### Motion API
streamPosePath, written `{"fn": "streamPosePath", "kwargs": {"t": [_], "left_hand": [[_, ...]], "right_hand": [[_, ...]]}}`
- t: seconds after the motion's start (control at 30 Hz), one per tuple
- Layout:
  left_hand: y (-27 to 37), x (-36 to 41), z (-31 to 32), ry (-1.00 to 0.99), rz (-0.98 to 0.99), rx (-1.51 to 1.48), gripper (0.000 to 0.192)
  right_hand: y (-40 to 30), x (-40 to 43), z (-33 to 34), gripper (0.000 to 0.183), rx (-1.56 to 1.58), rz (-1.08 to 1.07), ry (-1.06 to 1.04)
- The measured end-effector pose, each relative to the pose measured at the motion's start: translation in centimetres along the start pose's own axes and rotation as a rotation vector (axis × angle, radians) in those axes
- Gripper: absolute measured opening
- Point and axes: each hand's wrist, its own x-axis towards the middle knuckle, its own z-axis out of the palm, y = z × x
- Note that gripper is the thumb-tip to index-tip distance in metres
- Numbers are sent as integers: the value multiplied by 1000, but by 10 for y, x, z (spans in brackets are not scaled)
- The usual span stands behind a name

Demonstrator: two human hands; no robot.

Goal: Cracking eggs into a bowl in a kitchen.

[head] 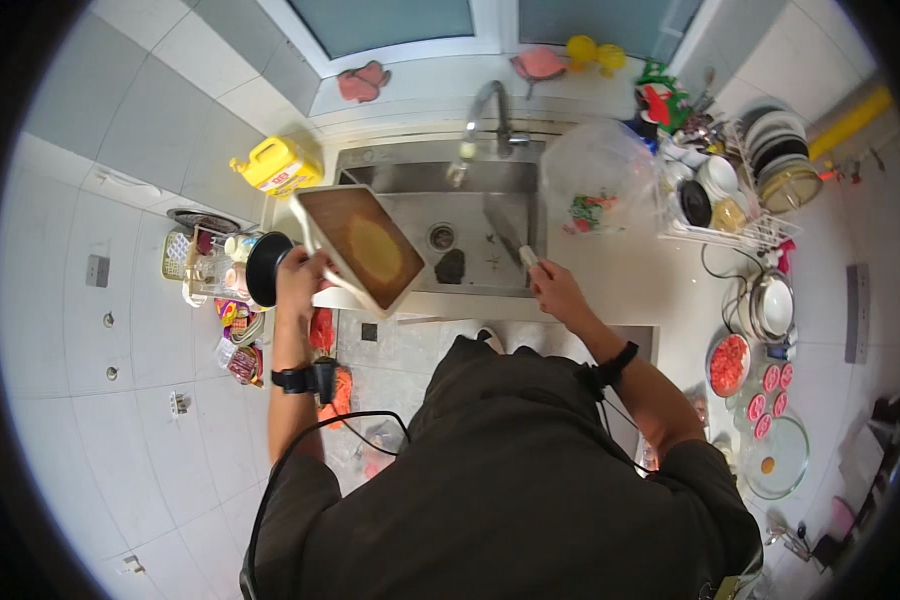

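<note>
My left hand [300, 276] grips the pale handle of a cutting board [375, 244], which tilts over the left end of the stainless steel sink [457, 214]. The board has a white rim and a brown face with a lighter yellowish patch in the middle. In my right hand [556, 291] is a kitchen knife [504, 226] with a whitish handle. Its blade points away from me over the right part of the basin. A chrome faucet [501, 112] arches above the sink. Beside the drain [441, 236] lies a dark object [450, 266] I cannot identify.
A yellow jug [281, 166] stands left of the sink, near a dark round pan or bowl [265, 268]. To the right are a clear plastic bag [600, 161] with red and green scraps, a dish rack [720, 206], a bowl of chopped red food [729, 365] and red-lidded jars [771, 376].
</note>
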Motion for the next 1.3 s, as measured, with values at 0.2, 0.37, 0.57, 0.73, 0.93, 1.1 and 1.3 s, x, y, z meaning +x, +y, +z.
{"fn": "streamPosePath", "kwargs": {"t": [0.2,0.37,0.57,0.73,0.93,1.1,1.3], "left_hand": [[4,-44,3,54,43,-78,14],[7,-85,13,149,61,-81,20],[72,-187,71,195,129,-1,20],[86,-223,107,-13,0,-71,20],[69,-221,199,-417,-110,-66,28],[22,-179,292,-824,-220,-77,35],[-50,-106,383,-1157,-261,-43,33]], "right_hand": [[23,-35,-33,38,-164,-336,-23],[38,-90,-77,45,-169,-308,-31],[72,-163,-131,42,8,-267,33],[116,-216,-165,46,-16,-316,254],[117,-284,-201,47,-142,-257,576],[131,-315,-215,47,-200,-240,751],[152,-309,-196,48,-484,-195,942]]}}
